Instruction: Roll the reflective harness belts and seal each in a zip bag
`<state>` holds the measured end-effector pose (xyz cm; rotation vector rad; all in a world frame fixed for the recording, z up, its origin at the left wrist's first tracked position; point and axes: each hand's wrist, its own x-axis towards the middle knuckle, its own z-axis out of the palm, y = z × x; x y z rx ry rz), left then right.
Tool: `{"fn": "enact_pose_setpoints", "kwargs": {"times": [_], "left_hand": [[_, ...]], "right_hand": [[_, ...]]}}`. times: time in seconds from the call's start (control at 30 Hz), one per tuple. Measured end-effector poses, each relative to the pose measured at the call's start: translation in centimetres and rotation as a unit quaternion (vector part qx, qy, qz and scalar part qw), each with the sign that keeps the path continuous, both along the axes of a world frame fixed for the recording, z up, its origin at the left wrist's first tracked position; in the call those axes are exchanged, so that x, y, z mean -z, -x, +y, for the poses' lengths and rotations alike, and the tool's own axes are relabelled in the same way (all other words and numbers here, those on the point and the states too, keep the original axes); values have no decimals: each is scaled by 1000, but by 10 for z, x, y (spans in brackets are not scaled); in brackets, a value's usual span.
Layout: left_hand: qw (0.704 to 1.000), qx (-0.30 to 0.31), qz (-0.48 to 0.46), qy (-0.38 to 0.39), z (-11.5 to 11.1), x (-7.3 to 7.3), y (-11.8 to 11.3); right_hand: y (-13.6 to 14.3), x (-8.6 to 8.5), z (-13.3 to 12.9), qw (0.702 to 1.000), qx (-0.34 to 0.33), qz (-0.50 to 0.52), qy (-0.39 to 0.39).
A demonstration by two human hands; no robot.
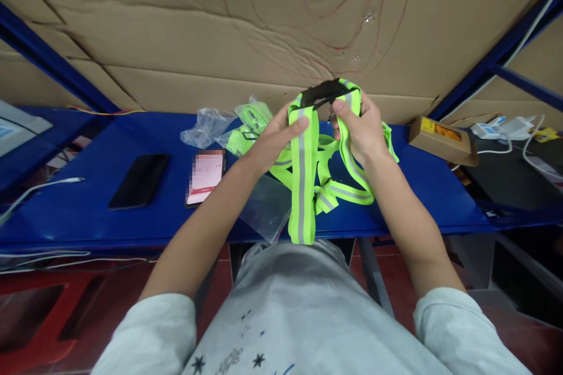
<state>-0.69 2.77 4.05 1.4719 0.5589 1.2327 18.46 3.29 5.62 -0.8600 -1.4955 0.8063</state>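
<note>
Your left hand (280, 136) and right hand (363, 129) each pinch the reflective harness (301, 181), its lower straps resting on the blue table (426, 199). You seem to be straightening it; the next move calls for teasing apart the bunched loops. A clear sleeve (266, 205) lies left, near.

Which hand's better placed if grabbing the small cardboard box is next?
Likely the right hand: the small cardboard box sits on that side, nearer it. The left hand would have to reach across. Both grip the green reflective strap, so the right would need to let go.
</note>
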Motion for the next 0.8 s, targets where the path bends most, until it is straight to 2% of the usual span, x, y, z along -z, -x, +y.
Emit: {"fn": "enact_pose_setpoints", "kwargs": {"times": [0.1,0.23,0.43,0.5,0.57,0.7,0.8], "left_hand": [[998,38,50,29,-7,1,1],[997,-30,16,63,-16,-5,-7],[998,-37,-51,8,-15,-8,-15],[995,-78,-64,-14,-13,-8,-15],[993,-97,-64,-16,-11,-8,-14],[996,-67,-44,48,-12,-2,-10],[994,-40,-31,94,-14,2,-7]], "right_hand": [[7,5,-3,998,53,-1,-19],[16,-7,-14,991,79,-96,-47],[23,-23,-21,972,130,-147,-131],[23,-22,-21,967,103,-175,-155],[22,-19,-19,964,43,-203,-164],[11,-19,-10,942,-26,-286,-173],[-5,-36,-11,903,-23,-385,-189]]}}
